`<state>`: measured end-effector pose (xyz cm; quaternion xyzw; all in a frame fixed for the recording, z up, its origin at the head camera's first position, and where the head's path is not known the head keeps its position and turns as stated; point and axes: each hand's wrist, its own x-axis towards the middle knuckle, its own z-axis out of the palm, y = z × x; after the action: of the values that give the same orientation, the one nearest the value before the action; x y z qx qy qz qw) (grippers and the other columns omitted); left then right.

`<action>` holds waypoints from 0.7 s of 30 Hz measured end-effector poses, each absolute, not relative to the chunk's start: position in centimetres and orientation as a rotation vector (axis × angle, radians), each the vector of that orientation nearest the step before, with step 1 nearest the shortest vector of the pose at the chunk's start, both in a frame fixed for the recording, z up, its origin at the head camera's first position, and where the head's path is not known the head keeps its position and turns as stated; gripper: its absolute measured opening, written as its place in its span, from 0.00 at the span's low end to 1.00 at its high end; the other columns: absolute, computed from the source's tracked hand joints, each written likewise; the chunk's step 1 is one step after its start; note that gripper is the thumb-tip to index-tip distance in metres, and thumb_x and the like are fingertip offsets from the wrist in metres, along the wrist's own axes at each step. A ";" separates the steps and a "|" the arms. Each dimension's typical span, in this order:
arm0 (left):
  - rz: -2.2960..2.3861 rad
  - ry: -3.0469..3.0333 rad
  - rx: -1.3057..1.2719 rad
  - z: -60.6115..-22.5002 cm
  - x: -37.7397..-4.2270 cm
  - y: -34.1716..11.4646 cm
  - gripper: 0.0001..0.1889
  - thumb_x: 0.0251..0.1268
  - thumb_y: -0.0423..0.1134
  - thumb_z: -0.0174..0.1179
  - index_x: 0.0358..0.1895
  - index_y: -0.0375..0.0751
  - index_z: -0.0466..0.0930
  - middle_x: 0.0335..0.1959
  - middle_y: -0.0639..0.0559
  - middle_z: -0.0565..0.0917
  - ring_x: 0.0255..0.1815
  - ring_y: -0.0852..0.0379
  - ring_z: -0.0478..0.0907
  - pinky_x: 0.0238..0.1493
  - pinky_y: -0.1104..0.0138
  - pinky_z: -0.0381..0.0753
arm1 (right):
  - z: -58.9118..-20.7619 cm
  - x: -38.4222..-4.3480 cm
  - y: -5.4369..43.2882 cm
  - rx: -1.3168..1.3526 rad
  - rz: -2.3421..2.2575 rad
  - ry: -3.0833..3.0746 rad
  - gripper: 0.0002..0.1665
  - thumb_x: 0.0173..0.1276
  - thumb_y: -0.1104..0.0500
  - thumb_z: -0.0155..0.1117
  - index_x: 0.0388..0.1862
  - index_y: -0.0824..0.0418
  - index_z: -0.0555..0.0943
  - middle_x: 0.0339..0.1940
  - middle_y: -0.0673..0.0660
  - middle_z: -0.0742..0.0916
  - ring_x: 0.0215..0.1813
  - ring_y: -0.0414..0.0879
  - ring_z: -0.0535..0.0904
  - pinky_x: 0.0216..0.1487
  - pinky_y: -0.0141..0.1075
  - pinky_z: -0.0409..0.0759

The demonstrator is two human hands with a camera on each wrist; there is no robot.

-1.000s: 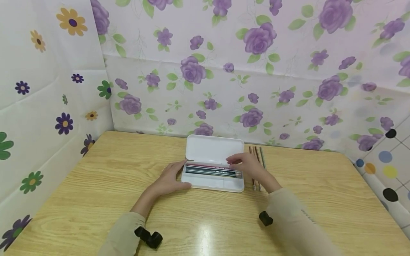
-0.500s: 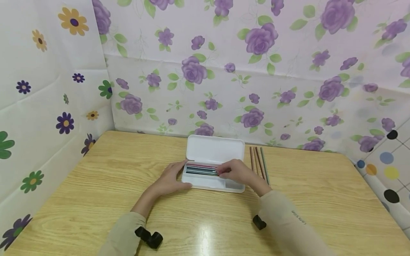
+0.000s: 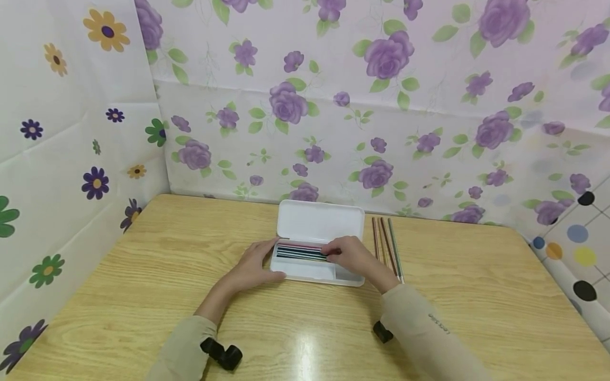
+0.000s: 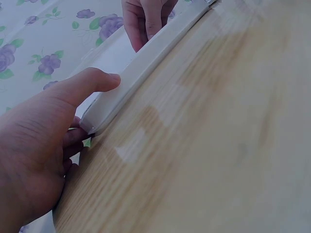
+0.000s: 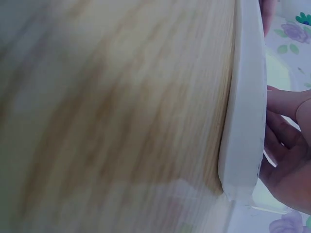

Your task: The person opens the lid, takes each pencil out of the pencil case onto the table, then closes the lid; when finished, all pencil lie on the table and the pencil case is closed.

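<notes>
At case [image 3: 308, 271] left edge | left hand [image 3: 254, 265] gripping | right hand [image 3: 350, 255] bent over pencils [image 3: 301, 252], hold unclear | tabletop [image 3: 281, 323] in front

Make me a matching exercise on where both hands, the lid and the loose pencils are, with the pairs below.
Column one
1. left hand
2. right hand
3. white lid
4. loose pencils

Column two
A. on the table, right of the pencil case
B. open, at the case's far side
C. at the pencils inside the case
D. at the case's left end

Pairs: 1-D, 2-C, 3-B, 4-A
</notes>
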<state>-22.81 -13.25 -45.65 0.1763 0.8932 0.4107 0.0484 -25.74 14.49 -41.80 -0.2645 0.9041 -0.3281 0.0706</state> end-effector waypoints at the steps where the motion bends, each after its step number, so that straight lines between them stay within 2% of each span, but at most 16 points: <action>1: 1.254 2.725 0.540 -45.6 -22.9 -13.3 0.48 0.49 0.52 0.72 0.75 0.47 0.60 0.70 0.44 0.65 0.71 0.42 0.53 0.67 0.43 0.54 | -41.7 -25.7 14.5 -0.801 -0.979 2.717 0.10 0.64 0.70 0.65 0.44 0.67 0.86 0.42 0.59 0.88 0.46 0.51 0.83 0.48 0.40 0.81; 10: 1.250 2.723 0.531 -45.4 -22.7 -13.2 0.48 0.49 0.52 0.72 0.75 0.45 0.59 0.71 0.44 0.64 0.71 0.43 0.53 0.67 0.44 0.55 | -41.1 -25.8 14.1 -0.765 -0.911 2.658 0.11 0.66 0.68 0.64 0.46 0.66 0.86 0.43 0.57 0.87 0.47 0.51 0.82 0.49 0.41 0.80; 21: 1.256 2.713 0.516 -45.3 -22.6 -13.2 0.49 0.50 0.51 0.72 0.75 0.43 0.58 0.71 0.43 0.64 0.71 0.42 0.54 0.67 0.43 0.55 | -40.8 -25.9 14.3 -0.862 -0.803 2.610 0.10 0.69 0.68 0.61 0.44 0.64 0.87 0.45 0.58 0.86 0.49 0.52 0.81 0.49 0.40 0.80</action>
<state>-22.57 -13.16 -45.34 0.1697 0.8930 0.4133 0.0537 -25.93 14.25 -40.80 -0.2980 0.9027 -0.2777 0.1384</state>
